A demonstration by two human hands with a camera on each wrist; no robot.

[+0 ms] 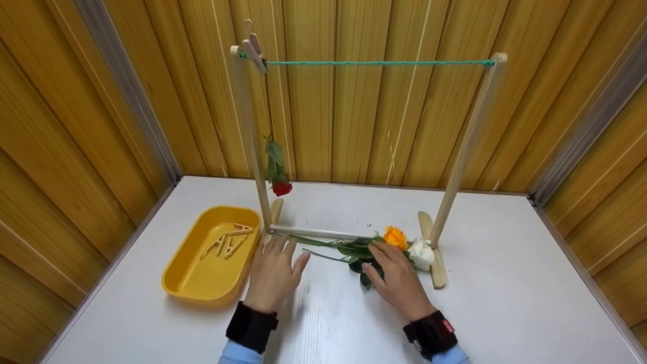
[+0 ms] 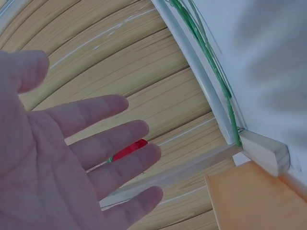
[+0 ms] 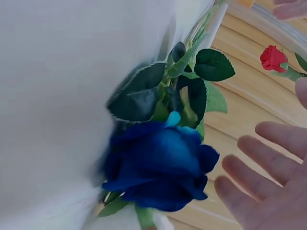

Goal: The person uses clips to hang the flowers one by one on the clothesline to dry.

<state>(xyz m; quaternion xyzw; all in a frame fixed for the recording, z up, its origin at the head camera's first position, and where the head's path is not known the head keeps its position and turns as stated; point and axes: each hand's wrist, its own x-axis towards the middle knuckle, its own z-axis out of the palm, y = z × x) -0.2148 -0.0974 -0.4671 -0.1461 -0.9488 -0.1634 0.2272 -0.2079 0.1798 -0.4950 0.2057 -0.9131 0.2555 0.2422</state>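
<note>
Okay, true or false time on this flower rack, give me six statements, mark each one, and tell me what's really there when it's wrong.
1. A red rose hangs bloom-down from the green cord. True.
2. The left hand is gripping a stem. False: its fingers are extended and it holds nothing.
3. The right wrist view shows a blue rose. True.
4. In the head view, the white rose lies left of the orange rose. False: it lies to the right.
5. The yellow tray holds clothespins. True.
6. Every clothespin in sight is in the yellow tray. False: at least one is clipped at the green cord.
</note>
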